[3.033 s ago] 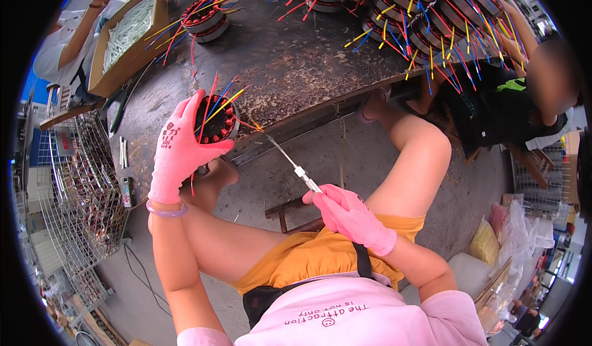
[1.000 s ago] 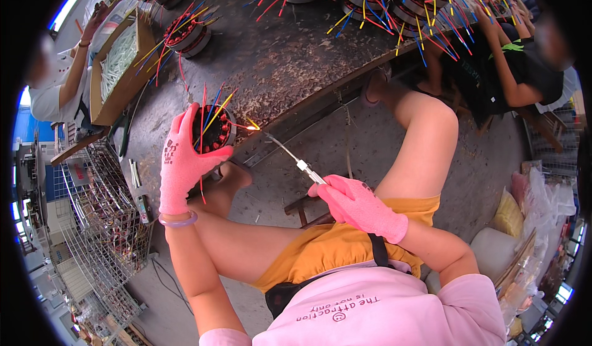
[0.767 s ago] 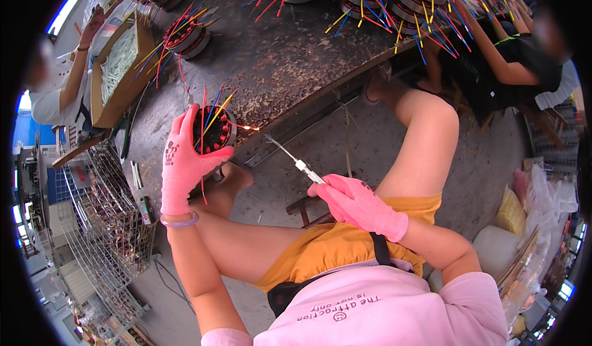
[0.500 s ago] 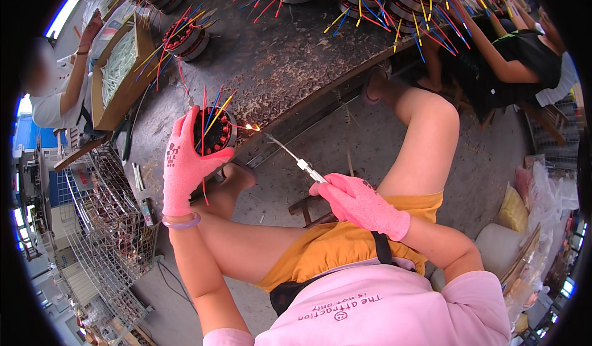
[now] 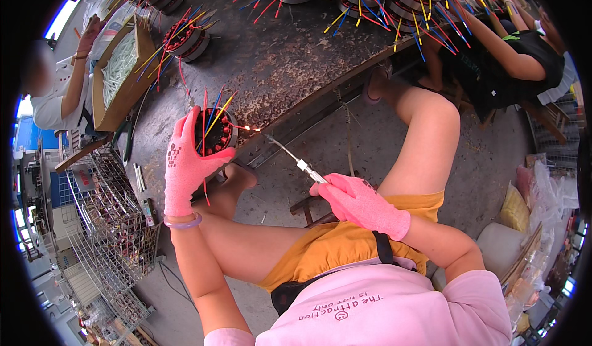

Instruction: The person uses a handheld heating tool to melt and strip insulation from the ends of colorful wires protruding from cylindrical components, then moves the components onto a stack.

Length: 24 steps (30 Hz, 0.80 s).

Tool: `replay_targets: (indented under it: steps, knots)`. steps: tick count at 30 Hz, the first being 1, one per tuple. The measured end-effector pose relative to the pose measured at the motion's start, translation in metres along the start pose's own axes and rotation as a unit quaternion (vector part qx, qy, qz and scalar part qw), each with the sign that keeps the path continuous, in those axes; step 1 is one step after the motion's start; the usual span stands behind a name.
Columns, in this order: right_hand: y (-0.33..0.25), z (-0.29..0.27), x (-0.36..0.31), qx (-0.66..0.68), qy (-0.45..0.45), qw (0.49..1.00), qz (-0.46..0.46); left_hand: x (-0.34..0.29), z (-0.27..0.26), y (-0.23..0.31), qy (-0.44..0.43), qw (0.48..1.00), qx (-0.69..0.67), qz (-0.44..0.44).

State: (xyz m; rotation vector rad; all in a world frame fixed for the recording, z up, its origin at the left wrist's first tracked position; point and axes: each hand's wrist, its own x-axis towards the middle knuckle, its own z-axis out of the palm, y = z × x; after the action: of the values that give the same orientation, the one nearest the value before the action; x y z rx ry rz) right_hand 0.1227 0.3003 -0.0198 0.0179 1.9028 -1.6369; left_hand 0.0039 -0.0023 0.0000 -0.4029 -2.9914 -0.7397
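Observation:
In my pink-gloved left hand [image 5: 188, 155] is a motor stator [image 5: 217, 135], its dark ring held between thumb and fingers at the bench's near edge. Red, blue and yellow leads [image 5: 215, 108] stick out of it. One red lead [image 5: 242, 127] points right and carries a small orange flame [image 5: 251, 128] near its end. My right hand [image 5: 364, 204], also gloved in pink, is closed around a slim pen-like tool [image 5: 302, 164] with a pale handle and thin metal shaft. The shaft's tip lies just right of the flame; whether it touches the lead I cannot tell.
Another stator [image 5: 187, 40] stands on the worn metal bench [image 5: 265, 56], with more stators [image 5: 364, 4] along its far side. A cardboard box [image 5: 123, 71] of white tubes is at left, near a person [image 5: 58, 93]. Another person [image 5: 518, 62] sits at right. Wire baskets [image 5: 111, 222] stand lower left.
The flame at the red lead looks smaller and flatter than before. Both hands, the stator and the tool have barely moved.

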Motion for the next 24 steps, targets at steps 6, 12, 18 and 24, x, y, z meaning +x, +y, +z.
replay_targets:
  steps: [6,12,18,24]
  knots:
    - [0.003,0.001,0.001,0.050,0.006,0.998,0.026,0.000,0.000,0.000,0.001,1.000,-0.004,0.002]
    - [-0.006,0.000,0.000,0.076,-0.003,0.994,0.076,0.000,0.000,0.001,0.001,1.000,-0.001,0.001]
    - [-0.009,-0.001,-0.001,0.096,-0.003,0.991,0.090,0.000,0.000,-0.001,0.001,1.000,-0.002,0.004]
    - [0.001,0.000,0.001,0.048,0.006,0.998,0.046,0.000,0.000,-0.001,-0.001,1.000,0.000,0.001]
